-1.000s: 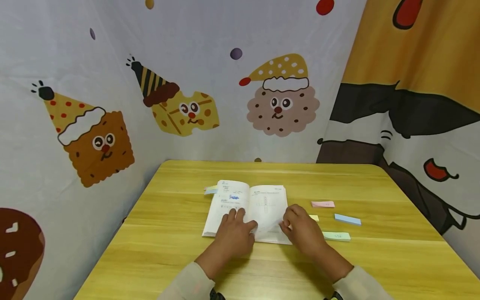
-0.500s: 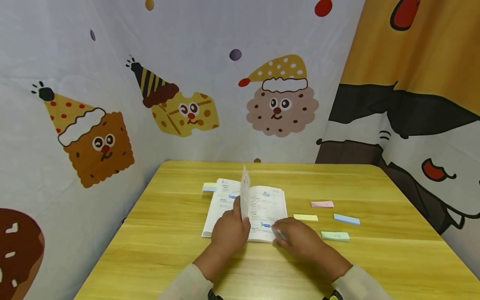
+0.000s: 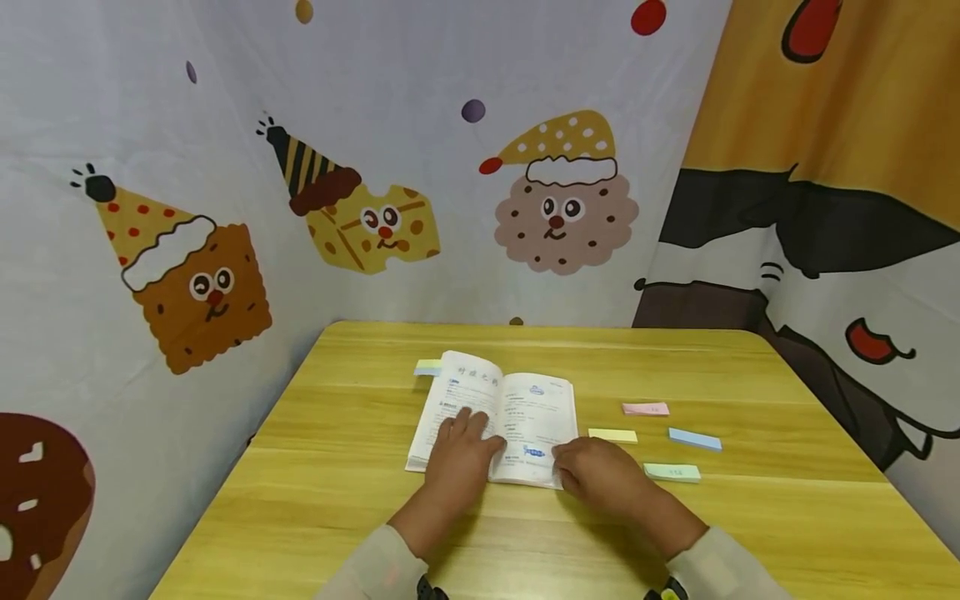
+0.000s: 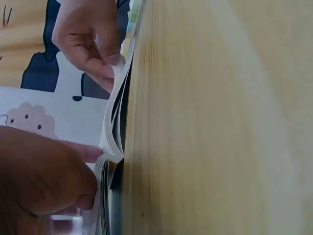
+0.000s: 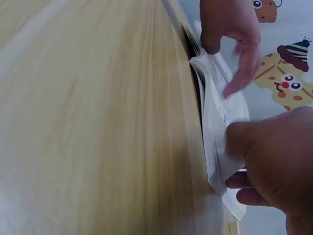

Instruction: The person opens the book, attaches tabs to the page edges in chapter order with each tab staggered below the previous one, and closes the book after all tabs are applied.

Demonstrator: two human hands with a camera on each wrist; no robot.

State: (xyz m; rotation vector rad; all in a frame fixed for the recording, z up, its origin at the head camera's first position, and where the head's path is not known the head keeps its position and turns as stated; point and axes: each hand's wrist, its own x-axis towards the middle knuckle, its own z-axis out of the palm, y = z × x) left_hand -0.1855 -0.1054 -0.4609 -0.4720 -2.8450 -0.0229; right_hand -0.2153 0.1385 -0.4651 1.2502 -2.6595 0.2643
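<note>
On the wooden worktop (image 3: 300,508), 2 paper tabs (image 3: 428,367), yellow and blue, poke out past the left side of an open book (image 3: 525,417). The left hand (image 3: 460,458) lies on the left page with its fingers spread. The right hand (image 3: 602,475) pinches the right page near its low corner. Then come 4 paper strips: a yellow strip (image 3: 612,435), a pink strip (image 3: 645,409), a green strip (image 3: 672,472) and a blue strip (image 3: 694,438).

the upright page (image 3: 472,385) has come down on the left
</note>
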